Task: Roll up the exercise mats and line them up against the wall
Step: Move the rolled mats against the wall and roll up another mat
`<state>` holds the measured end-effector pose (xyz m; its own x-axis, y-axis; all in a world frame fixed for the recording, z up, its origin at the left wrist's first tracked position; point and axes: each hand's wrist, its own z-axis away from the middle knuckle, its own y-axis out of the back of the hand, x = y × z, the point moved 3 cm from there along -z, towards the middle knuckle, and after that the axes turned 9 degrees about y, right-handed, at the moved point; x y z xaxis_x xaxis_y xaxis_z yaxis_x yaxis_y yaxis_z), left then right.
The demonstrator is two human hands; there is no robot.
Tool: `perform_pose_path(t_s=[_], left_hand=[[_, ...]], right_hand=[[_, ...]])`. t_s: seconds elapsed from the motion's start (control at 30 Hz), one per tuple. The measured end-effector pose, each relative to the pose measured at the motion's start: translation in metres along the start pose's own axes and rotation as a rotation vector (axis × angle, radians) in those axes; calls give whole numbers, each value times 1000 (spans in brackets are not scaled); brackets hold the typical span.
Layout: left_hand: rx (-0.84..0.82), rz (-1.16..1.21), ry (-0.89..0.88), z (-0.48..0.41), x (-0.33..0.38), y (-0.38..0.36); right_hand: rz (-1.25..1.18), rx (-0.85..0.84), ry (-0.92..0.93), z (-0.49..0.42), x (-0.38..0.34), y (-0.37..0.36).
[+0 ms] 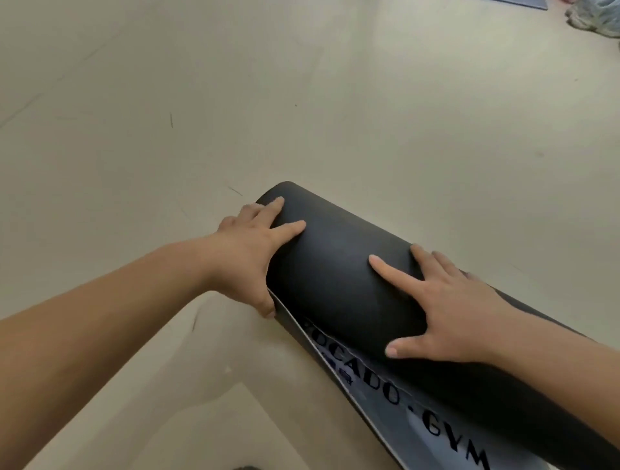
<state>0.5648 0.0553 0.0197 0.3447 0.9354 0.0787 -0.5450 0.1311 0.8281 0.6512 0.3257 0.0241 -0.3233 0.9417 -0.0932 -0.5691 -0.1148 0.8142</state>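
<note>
The pale floor fills most of the view; no wall shows. On it, near the lower middle, lies a black mat, wound into a thick roll that runs from centre to the lower right. Along its near side a flat strip is not yet wound in, showing a grey face with dark lettering.

Both hands rest on top of the roll. The left hand is at the roll's left end, fingers spread over the curve and thumb down by the loose edge. The right hand lies flat further right, fingers splayed. Each grip is wide and pressing, closed around nothing.

At the top right edge are the corner of a dark flat thing, perhaps another mat, and a pale bundle too cropped to name.

By my reading, this mat is nearly rolled: the last strip needs winding in, then carrying to the wall. How many mats are left cannot be told.
</note>
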Motion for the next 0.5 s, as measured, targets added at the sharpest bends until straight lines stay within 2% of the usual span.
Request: perform_pose_path(t_s=[0.07, 0.1, 0.17, 0.23, 0.33, 0.4, 0.5], left_hand=[[-115, -21, 24, 1, 7, 4], [-116, -35, 35, -1, 12, 9], [15, -154, 5, -8, 31, 15], [166, -324, -113, -19, 56, 8], [184, -433, -264, -40, 77, -9], [176, -432, -291, -47, 75, -12], [248, -421, -307, -41, 70, -18]], right_hand=[[84, -3, -32, 1, 6, -8], [110, 0, -35, 2, 6, -12], [139, 35, -14, 6, 2, -20], [156, 82, 22, 10, -3, -28], [176, 116, 75, 19, -4, -34], [166, 105, 58, 24, 5, -32], [101, 46, -23, 31, 14, -33]])
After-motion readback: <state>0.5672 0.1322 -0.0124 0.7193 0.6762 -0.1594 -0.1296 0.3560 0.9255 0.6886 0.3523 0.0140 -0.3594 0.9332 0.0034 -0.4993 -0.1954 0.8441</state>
